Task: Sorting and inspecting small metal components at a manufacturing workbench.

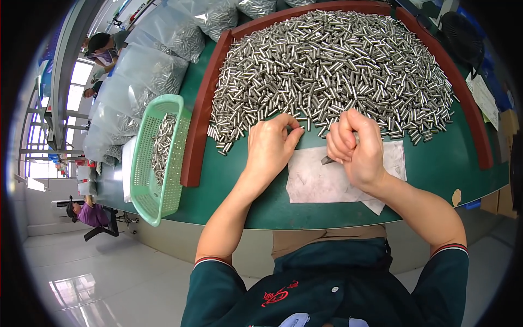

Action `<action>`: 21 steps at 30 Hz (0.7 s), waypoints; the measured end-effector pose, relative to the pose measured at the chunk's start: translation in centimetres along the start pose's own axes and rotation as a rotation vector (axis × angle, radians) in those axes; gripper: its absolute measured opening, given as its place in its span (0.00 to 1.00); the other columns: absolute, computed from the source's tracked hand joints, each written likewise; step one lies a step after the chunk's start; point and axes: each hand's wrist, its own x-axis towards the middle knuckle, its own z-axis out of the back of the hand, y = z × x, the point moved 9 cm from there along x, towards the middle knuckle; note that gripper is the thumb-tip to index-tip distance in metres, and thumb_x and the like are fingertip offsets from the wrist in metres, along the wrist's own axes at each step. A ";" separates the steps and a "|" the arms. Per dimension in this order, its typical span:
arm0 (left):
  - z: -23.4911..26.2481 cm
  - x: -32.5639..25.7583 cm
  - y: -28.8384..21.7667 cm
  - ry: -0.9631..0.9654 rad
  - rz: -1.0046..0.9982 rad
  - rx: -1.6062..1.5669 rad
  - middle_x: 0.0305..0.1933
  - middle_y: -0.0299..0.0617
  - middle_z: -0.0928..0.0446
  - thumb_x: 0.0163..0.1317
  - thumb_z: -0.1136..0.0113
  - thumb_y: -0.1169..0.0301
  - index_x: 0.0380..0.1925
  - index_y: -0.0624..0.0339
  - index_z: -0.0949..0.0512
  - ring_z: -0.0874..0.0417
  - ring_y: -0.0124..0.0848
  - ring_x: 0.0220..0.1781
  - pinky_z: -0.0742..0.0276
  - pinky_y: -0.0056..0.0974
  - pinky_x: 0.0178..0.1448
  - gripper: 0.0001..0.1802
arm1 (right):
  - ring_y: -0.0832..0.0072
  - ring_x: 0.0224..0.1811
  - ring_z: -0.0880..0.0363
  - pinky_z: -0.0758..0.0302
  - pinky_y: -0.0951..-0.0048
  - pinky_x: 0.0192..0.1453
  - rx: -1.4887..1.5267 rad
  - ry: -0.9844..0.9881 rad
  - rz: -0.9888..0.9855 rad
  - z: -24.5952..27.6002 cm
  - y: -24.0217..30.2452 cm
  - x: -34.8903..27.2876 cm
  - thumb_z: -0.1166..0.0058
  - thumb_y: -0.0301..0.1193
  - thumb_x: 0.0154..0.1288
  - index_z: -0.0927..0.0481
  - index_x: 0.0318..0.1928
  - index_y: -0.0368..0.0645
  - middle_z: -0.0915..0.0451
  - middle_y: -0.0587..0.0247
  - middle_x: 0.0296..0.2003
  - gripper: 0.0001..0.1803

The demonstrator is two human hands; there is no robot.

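A broad heap of short, shiny silver metal pins [338,65] is covering the far part of the green, smooth-surfaced worktop [261,212], and long reddish-brown bars, apparently wooden, are fencing it in: one along the left [196,152], one along the right [474,114] and one across the far side [310,12], presumably because round pins are liable to roll. The near side is lying open toward the person, so the heap's front edge is sitting within easy reach. The bare left hand [269,144] is resting at that edge, its thumb and fingertips bending close together; whether they are pinching a pin, I cannot tell. The bare right hand [359,147], well apart from the left, is closing in a fist above a smudged, whitish sheet of cloth or paper [313,182], and seems to be gripping a short dark grey piece [327,160] that is poking out below the fingers. The sheet is lying flat between heap and body, perhaps shielding the surface. A pale green, perforated plastic basket [144,199] is standing just outside the left bar, holding more pins separately, while clear plastic bags [160,71] of similar pieces are standing beyond it.
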 end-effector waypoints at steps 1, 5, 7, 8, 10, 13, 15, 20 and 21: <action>-0.1 0.0 0.1 0.023 -0.004 -0.023 0.09 0.36 0.36 0.47 0.39 0.72 0.21 0.64 0.25 0.36 0.27 0.11 0.40 0.34 0.18 0.07 | 0.84 0.10 0.52 0.50 0.81 0.14 0.000 0.005 -0.004 -0.1 0.0 0.0 0.70 0.32 0.63 0.46 0.13 0.44 0.46 0.70 0.09 0.20; -0.7 -0.1 1.6 0.114 0.054 -0.443 0.12 0.30 0.35 0.51 0.41 0.72 0.24 0.65 0.26 0.37 0.18 0.14 0.42 0.28 0.19 0.07 | 0.84 0.10 0.52 0.50 0.81 0.14 0.001 0.014 0.001 -0.3 0.1 0.0 0.70 0.33 0.63 0.46 0.13 0.44 0.46 0.70 0.09 0.20; -1.4 -0.3 1.6 0.204 0.143 -0.704 0.19 0.26 0.33 0.55 0.44 0.72 0.28 0.65 0.26 0.38 0.13 0.21 0.43 0.22 0.24 0.06 | 0.83 0.10 0.52 0.50 0.81 0.14 -0.002 -0.004 -0.002 0.0 0.0 -0.1 0.70 0.33 0.64 0.46 0.13 0.44 0.46 0.70 0.08 0.21; -1.6 -0.4 1.5 0.239 0.199 -0.785 0.20 0.25 0.32 0.56 0.45 0.72 0.28 0.65 0.26 0.38 0.13 0.22 0.42 0.22 0.24 0.06 | 0.83 0.10 0.52 0.50 0.81 0.14 -0.010 -0.011 0.003 0.2 0.0 0.0 0.70 0.33 0.64 0.46 0.13 0.44 0.46 0.70 0.08 0.21; -1.7 -0.5 1.8 0.251 0.207 -0.796 0.21 0.25 0.32 0.57 0.46 0.72 0.29 0.64 0.26 0.38 0.13 0.22 0.43 0.21 0.25 0.06 | 0.83 0.09 0.52 0.50 0.80 0.14 -0.009 -0.006 -0.001 0.1 0.1 -0.1 0.70 0.34 0.64 0.46 0.13 0.44 0.46 0.70 0.08 0.21; -1.9 -0.6 2.3 0.266 0.271 -0.860 0.21 0.25 0.32 0.58 0.46 0.70 0.29 0.62 0.26 0.38 0.13 0.21 0.44 0.21 0.24 0.07 | 0.83 0.09 0.52 0.50 0.80 0.14 -0.011 -0.003 -0.001 0.0 0.1 0.0 0.71 0.34 0.65 0.46 0.13 0.44 0.46 0.70 0.08 0.21; -1.9 -0.7 2.5 0.267 0.281 -0.860 0.20 0.24 0.33 0.58 0.47 0.69 0.29 0.61 0.25 0.41 0.12 0.20 0.46 0.21 0.23 0.07 | 0.83 0.09 0.52 0.50 0.80 0.14 -0.015 -0.003 0.005 -0.1 0.1 0.1 0.71 0.34 0.65 0.46 0.13 0.44 0.46 0.70 0.08 0.22; -3.1 -0.8 2.1 0.405 0.340 -1.337 0.18 0.26 0.41 0.60 0.49 0.67 0.30 0.61 0.30 0.48 0.16 0.17 0.52 0.22 0.21 0.08 | 0.83 0.09 0.52 0.51 0.81 0.14 -0.021 0.007 0.009 0.0 0.3 0.0 0.70 0.33 0.64 0.46 0.13 0.44 0.46 0.70 0.08 0.21; -3.2 -0.9 2.0 0.464 0.369 -1.511 0.21 0.30 0.40 0.61 0.50 0.67 0.30 0.61 0.31 0.45 0.18 0.20 0.49 0.21 0.22 0.08 | 0.83 0.09 0.52 0.51 0.81 0.14 -0.019 0.013 0.009 -0.1 0.2 0.1 0.70 0.33 0.64 0.46 0.13 0.44 0.46 0.70 0.08 0.21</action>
